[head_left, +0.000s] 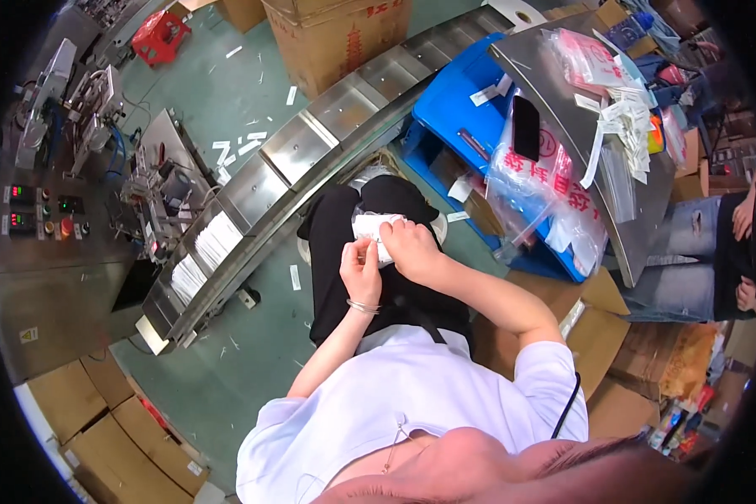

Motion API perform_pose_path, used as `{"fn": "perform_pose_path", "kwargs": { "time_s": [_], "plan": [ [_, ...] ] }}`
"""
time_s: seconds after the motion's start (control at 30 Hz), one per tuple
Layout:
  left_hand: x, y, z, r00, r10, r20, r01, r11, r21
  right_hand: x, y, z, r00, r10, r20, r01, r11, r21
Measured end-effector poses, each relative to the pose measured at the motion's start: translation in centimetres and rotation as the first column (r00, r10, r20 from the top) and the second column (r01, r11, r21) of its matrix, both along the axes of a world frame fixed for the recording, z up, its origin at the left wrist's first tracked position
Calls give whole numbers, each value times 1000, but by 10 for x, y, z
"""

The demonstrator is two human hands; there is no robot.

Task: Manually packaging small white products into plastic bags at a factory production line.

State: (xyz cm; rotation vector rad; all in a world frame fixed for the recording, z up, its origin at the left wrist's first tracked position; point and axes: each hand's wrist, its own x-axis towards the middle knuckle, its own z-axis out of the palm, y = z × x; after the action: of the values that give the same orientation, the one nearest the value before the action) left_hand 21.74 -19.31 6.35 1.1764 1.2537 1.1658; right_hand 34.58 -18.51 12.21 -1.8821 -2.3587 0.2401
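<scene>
Over my lap, both hands are closed on a small white packet (368, 224) that seems to have clear plastic about its upper edge. My left hand (361, 270) pinches its lower left side with thumb and fingers. From the right, my right hand (412, 248) lies across it with curled fingers, hiding much of that side. Whether the packet is one piece or a bagged stack, I cannot tell. Just beyond my knees runs a metal conveyor (298, 149) with divided compartments. Rows of thin white sachets (217, 239) stand on edge in its near-left compartments.
A blue crate (458, 88) stands right of my knees, with printed plastic bags (554, 181) and a black phone (526, 128) over it. Beside it, a metal table (647, 197) holds white strips (626, 126). Machinery (67, 210) fills the left; another person (689, 252) is at right.
</scene>
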Motion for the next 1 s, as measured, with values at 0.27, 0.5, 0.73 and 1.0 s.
{"fn": "perform_pose_path", "kwargs": {
  "time_s": [0.27,0.5,0.73,1.0],
  "plan": [
    [4,-7,16,987,102,124,-92,992,-87,-12,-3,-15,931,54,361,-121,979,166],
    [-1,-5,22,970,41,-240,16,973,230,-3,14,-10,968,131,214,-125,991,-40],
    [-1,-11,25,975,66,-213,-22,979,204,-17,6,-13,932,102,347,-101,995,-21],
    [3,5,18,987,-13,-160,32,992,122,23,10,10,977,166,-135,-184,974,-135]
  ]
}}
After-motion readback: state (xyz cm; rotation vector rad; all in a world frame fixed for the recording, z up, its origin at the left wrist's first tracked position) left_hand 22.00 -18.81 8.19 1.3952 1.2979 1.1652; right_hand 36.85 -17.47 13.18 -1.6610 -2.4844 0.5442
